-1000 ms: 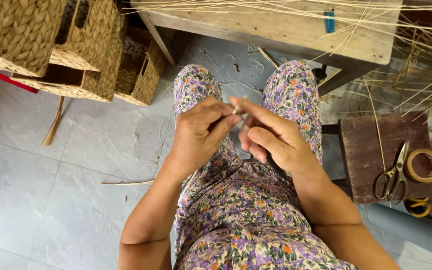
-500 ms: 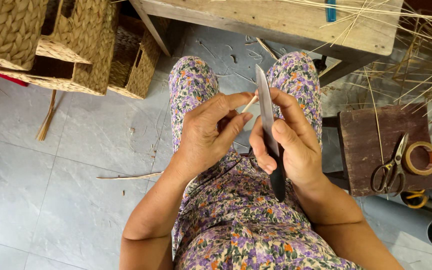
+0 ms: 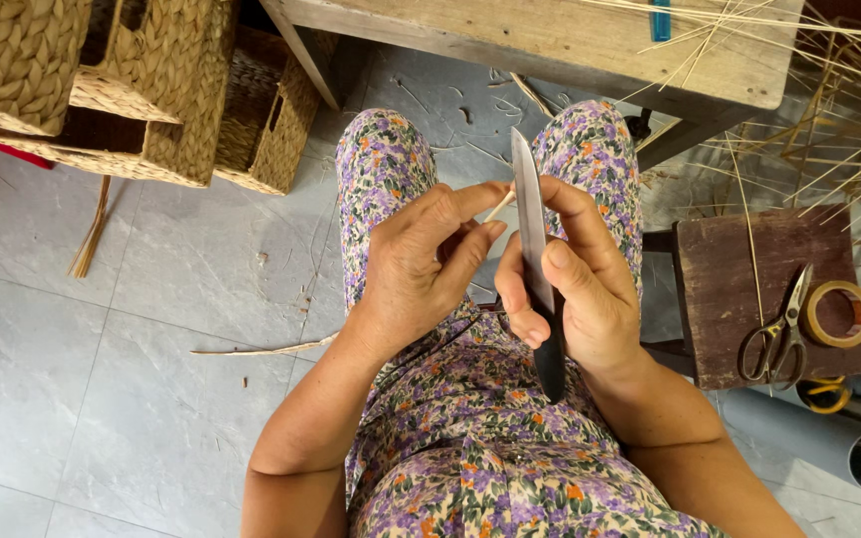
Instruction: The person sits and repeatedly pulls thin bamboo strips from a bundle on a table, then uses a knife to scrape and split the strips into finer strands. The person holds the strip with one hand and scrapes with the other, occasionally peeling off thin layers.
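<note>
My right hand [image 3: 575,289] grips a knife [image 3: 530,214] with a long grey blade pointing away from me and a dark handle [image 3: 550,361] sticking out below the palm. My left hand [image 3: 429,264] pinches a thin pale straw strip [image 3: 499,205] between thumb and fingers, its tip touching the blade's left side. Both hands hover over my lap in a flowered purple garment [image 3: 470,438].
Woven straw baskets [image 3: 161,100] stand at the upper left. A wooden bench [image 3: 590,40] crosses the top, with loose straw stalks [image 3: 829,130] to the right. A small dark stool [image 3: 739,289] holds scissors [image 3: 777,329] and a tape roll [image 3: 839,314]. Grey tiled floor [image 3: 102,349] lies left.
A second ago both hands were together with the knife unseen. Now the right hand holds the knife upright, and the left hand keeps the strip against the blade.
</note>
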### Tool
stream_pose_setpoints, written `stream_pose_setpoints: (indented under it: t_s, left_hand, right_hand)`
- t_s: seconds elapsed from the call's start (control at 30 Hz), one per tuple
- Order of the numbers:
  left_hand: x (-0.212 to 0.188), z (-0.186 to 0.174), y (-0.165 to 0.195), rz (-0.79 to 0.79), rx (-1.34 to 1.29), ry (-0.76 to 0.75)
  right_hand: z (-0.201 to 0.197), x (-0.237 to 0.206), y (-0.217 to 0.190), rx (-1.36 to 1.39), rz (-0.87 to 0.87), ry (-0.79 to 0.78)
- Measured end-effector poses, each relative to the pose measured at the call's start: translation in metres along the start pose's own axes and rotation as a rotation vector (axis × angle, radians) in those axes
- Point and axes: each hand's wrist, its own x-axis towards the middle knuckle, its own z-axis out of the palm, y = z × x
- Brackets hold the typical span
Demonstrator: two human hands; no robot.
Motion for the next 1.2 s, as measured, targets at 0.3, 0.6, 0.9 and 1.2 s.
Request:
stream_pose_setpoints:
  t_s: [0.3, 0.6, 0.9, 1.2]
  left_hand:
    - [-0.004, 0.011, -0.003, 0.095, 0.188, 0.095]
    - [-0.007, 0.023, -0.007, 0.211, 0.335, 0.243]
    - [-0.009, 0.028, -0.010, 0.220, 0.354, 0.263]
    - [0.000, 0.019, -0.011, 0.160, 0.200, 0.202]
  right_hand:
    - [0.004, -0.001, -0.001, -0.045, 0.035, 0.053]
    - [0.010, -0.003, 0.003, 0.068, 0.024, 0.097]
    - [0.007, 0.001, 0.007, 0.197, 0.017, 0.091]
    - [0.001, 0.009, 0.011, 0.200, 0.113, 0.090]
